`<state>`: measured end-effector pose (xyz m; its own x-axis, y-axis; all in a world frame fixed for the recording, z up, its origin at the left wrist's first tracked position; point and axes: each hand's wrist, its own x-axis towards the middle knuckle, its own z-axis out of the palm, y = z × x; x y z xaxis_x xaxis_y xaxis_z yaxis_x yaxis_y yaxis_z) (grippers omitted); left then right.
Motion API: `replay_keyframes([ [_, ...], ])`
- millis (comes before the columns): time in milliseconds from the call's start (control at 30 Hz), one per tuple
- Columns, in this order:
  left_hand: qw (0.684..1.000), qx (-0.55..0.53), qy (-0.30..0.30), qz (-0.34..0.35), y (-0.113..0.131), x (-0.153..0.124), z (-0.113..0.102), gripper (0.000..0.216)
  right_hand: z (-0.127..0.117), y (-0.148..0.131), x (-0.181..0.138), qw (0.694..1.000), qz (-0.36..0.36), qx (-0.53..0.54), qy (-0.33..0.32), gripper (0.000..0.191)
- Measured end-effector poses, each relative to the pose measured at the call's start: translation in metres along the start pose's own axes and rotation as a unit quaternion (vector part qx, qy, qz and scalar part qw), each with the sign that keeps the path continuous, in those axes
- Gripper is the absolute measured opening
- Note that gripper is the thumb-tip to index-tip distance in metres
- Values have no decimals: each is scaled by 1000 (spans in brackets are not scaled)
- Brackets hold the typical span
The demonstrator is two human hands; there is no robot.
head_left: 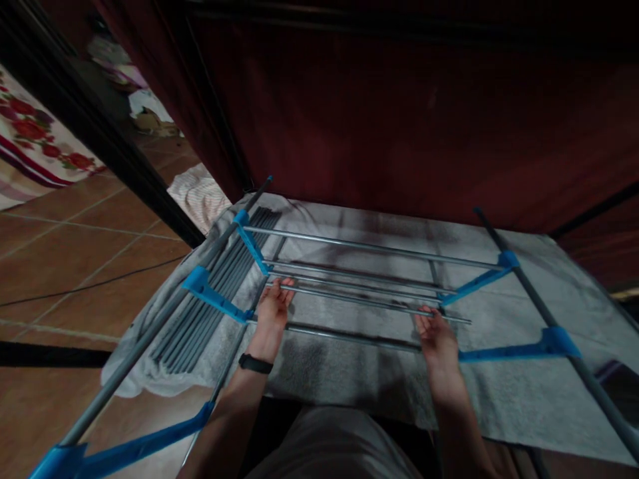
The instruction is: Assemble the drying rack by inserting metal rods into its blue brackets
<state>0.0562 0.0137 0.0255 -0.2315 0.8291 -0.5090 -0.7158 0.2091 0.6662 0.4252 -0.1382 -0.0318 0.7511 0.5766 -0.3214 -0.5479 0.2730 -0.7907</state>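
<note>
My left hand (273,306), with a dark band on its wrist, is palm up, its fingers curled around a thin metal rod (349,299) near its left end. Toward the other end of the same rod, my right hand (436,332) grips it from below, and the tip sticks out past the fingers. The rod lies across a partly built rack of grey tubes (536,296) joined by blue plastic brackets (476,286). Similar crossbars (369,248) span the rack beyond my hands, and a thicker bar (349,334) runs nearer to me.
Several loose grey tubes (214,299) lie side by side at the left on a light grey cloth (339,379). A dark red panel (374,133) stands behind. Left are a tiled floor (100,266), a black cable (120,276), a striped cloth (197,193) and a floral fabric (34,133).
</note>
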Motion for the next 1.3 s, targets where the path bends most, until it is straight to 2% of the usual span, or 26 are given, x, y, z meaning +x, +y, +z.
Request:
replay_keyframes([
  [167, 999, 26, -9, -21, -10, 0, 3, 21, 21, 7, -20, 999, -7, 39, 15, 17],
  [300, 997, 62, -30, -45, -24, -9, 12, 23, 35, 11, -29, 999, -5, 52, -6, 22],
  [500, 991, 78, -49, -97, -44, -30, 23, 27, 43, 13, -32, 999, -1, 38, -38, 24],
  [633, 990, 80, -45, -110, -46, -31, 22, 28, 40, 6, -26, 999, 0, 44, -12, 22],
  [833, 992, 76, -37, -89, -39, -26, 15, 29, 21, -8, -14, 998, -29, 50, 22, 12],
  [1033, 991, 70, -43, -102, -39, -26, 18, 29, 14, -7, -8, 997, -26, 59, 32, 14],
  [1300, 992, 66, -49, -99, -41, -26, 18, 28, 9, -8, 3, 996, 8, 57, 70, 27],
])
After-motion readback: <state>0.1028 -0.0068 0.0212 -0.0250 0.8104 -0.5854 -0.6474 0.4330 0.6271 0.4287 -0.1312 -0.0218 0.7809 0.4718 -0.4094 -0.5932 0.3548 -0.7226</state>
